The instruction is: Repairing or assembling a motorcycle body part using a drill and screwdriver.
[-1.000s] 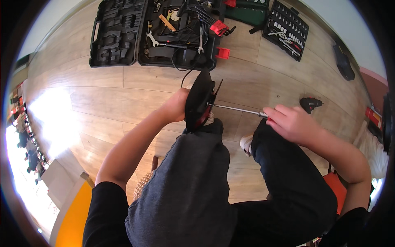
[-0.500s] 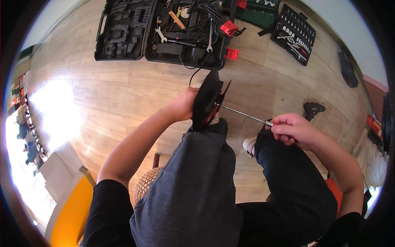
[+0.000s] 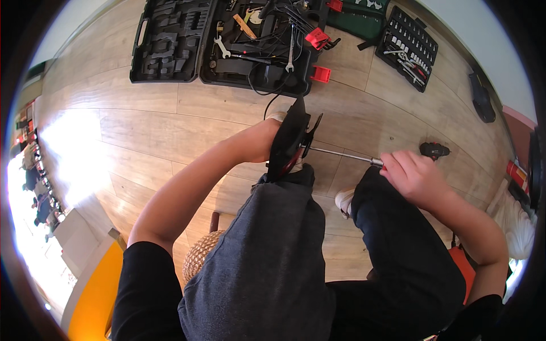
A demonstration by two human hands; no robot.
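My left hand (image 3: 259, 142) grips the far side of a black device with a red part (image 3: 289, 139), held on edge above my left knee; its exact kind does not show. A dark flat piece (image 3: 312, 133) stands out from its right face. My right hand (image 3: 414, 177) is closed around a screwdriver (image 3: 347, 154) with a long metal shaft, its handle mostly hidden in the fingers. The shaft points left, and its tip meets the device's right face near that flat piece. My left fingers are mostly hidden behind the device.
An open black tool case (image 3: 227, 79) with wrenches and cables lies ahead. To its right are a green tool pouch (image 3: 355, 23) and an open socket set (image 3: 406, 48). A cordless drill (image 3: 434, 150) lies on the wooden floor (image 3: 142, 136) beyond my right hand.
My right hand has rolled over, so its back now faces up, and shifted slightly right with the screwdriver. The device has tilted slightly and moved a little right.
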